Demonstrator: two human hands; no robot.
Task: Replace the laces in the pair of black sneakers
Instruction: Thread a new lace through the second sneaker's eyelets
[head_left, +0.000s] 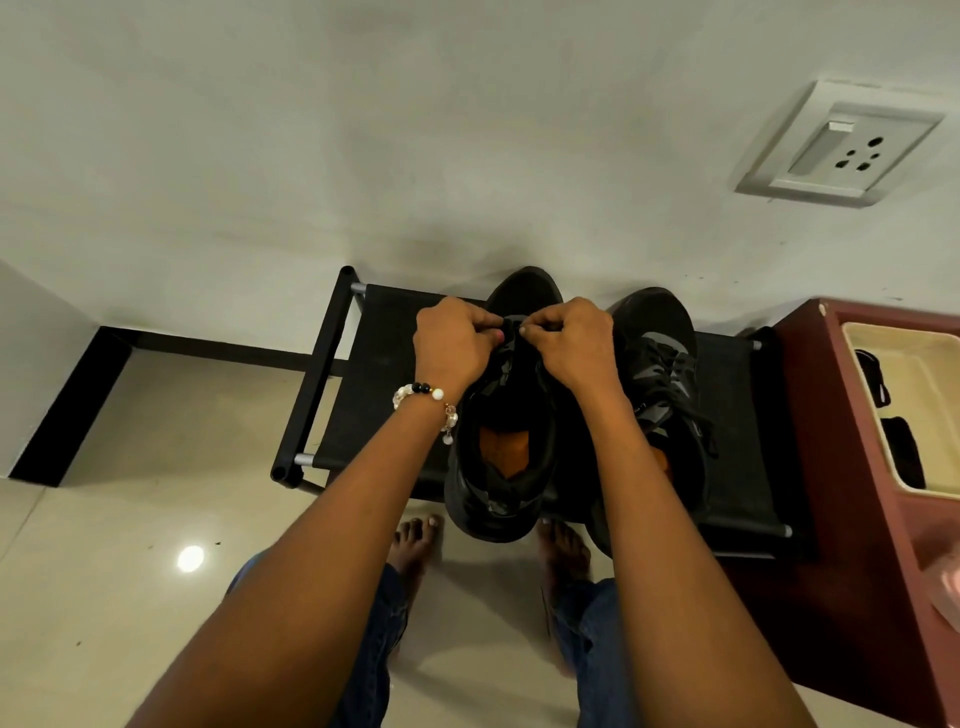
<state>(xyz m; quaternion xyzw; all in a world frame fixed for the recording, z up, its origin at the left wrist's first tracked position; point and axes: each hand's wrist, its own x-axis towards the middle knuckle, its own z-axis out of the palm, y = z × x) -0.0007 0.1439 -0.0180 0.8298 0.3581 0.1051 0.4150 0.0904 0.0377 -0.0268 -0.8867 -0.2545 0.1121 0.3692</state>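
Forearms fill the bottom of the shot, and between them you get a bit of blue jeans (379, 634) and two bare feet (415, 540) on the pale glossy floor (130, 597), which has a bright light glare on it. Left wrist has a beaded bracelet (426, 397), white and black beads.

Further out, both hands sit on top of the nearer black sneaker (501, 447), which rests on the black fabric top of a low shoe rack (374, 374). Its heel hangs over the front edge toward the feet, toe pointing at the wall, and you can see an orange insole down inside. The left hand (454, 345) and the right hand (574, 340) both have fingers curled tight, tips nearly meeting over the front of the tongue area. They look like they're pinching something dark there, probably lace, but it's black on black and I honestly can't make out what exactly is between the fingertips.

The second sneaker (665, 374) is just to the right on the same rack, partly hidden behind the right forearm, with dark laces and grey panels showing.

Far right is a maroon cabinet (841, 519), cut off by the frame edge, with a cream tray holding dark things I can't identify. Behind it all is the white wall (363, 130) with a switch-and-socket plate (839, 145).
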